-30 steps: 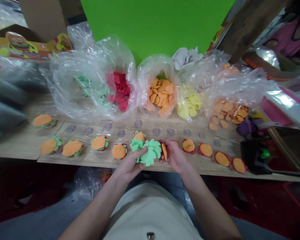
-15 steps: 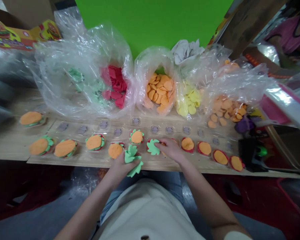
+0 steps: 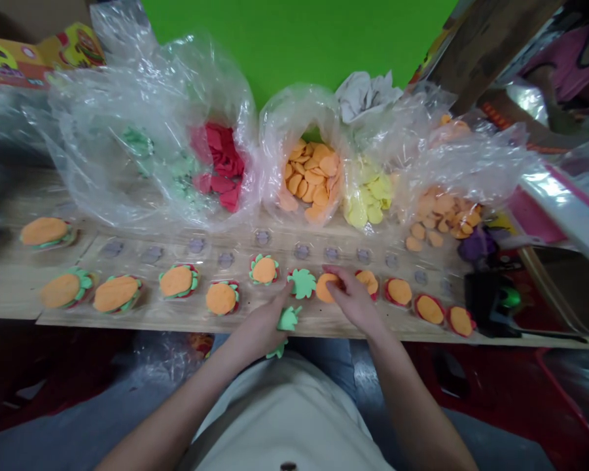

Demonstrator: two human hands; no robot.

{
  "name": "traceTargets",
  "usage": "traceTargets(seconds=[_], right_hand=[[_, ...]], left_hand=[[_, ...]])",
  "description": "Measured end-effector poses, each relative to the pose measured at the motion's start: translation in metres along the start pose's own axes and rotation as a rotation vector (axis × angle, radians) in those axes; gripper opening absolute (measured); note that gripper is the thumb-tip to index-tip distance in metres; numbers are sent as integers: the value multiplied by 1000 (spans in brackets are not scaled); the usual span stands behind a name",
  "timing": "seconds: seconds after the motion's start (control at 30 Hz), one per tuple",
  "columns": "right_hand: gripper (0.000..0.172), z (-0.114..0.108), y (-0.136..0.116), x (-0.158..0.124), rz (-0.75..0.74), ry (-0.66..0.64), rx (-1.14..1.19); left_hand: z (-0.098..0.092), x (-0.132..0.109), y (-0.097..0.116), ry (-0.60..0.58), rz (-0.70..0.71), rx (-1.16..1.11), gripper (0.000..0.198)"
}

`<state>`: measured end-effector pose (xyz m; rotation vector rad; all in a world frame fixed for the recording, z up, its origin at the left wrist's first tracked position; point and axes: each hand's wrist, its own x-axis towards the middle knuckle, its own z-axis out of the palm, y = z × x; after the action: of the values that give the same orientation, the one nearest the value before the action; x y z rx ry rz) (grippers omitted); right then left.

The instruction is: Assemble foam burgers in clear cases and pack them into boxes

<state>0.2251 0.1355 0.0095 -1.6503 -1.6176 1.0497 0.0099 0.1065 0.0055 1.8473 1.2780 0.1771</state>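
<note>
My left hand [image 3: 261,327] is closed on several green lettuce-shaped foam pieces [image 3: 288,318], which stick out past its fingers. Its fingertips reach the edge of a green lettuce piece [image 3: 302,283] that lies on a toy burger in the row. Over the right side of the neighbouring orange foam disc [image 3: 326,288] is my right hand [image 3: 357,301], thumb and forefinger apart; whether it touches the disc I cannot tell. Left of my hands sit toy burgers with green edges [image 3: 222,297]. To the right are orange discs on red pieces [image 3: 398,292].
Along the back stand clear plastic bags with green pieces [image 3: 140,150], red pieces [image 3: 224,157], orange discs [image 3: 314,173] and yellow pieces [image 3: 370,196]. Clear plastic trays [image 3: 302,251] line the table behind the burgers. A black object [image 3: 485,304] stands at the right.
My left hand has moved right with the green pieces, up to the lettuce piece on the burger. My right hand has come off that lettuce piece and shifted right to the orange disc.
</note>
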Motion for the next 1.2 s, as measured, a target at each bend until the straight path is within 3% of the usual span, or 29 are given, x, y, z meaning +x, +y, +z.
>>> traceTargets(seconds=[0.1, 0.2, 0.27, 0.33, 0.4, 0.47, 0.6, 0.77, 0.9, 0.97, 1.13, 1.2], right_hand=[[39, 18, -9, 6, -66, -110, 49], [42, 37, -15, 20, -201, -151, -133], [42, 42, -16, 25, -317, -115, -288], [40, 39, -13, 21, -380, 17, -407], [33, 32, -7, 7, -370, 214, -500], [30, 28, 0, -14, -343, 324, -593], [38, 35, 9, -46, -332, 222, -759], [44, 45, 6, -42, -285, 190, -824], [42, 39, 3, -34, -306, 187, -811], [40, 32, 7, -34, -315, 215, -760], [31, 8, 23, -32, -282, 368, -724], [29, -1, 28, -28, -207, 419, -775]], left_hand=[[-4, -8, -4, 91, 10, -94, 87], [-7, -14, -5, 80, -24, -118, 85], [-7, -14, -4, 70, -20, -112, 88], [-5, -12, -2, 82, -13, -95, 89], [-3, -7, 1, 82, -12, -72, 89], [-1, -3, 3, 58, -23, -45, 89], [0, 4, 5, -2, -62, 0, 91], [-2, 8, 4, -84, -76, 47, 92], [-10, -1, 2, 32, -13, 49, 85], [-14, -8, 4, 58, -1, 87, 85], [-5, -12, 14, -126, -25, 333, 87], [0, -10, 15, -126, -31, 355, 82]])
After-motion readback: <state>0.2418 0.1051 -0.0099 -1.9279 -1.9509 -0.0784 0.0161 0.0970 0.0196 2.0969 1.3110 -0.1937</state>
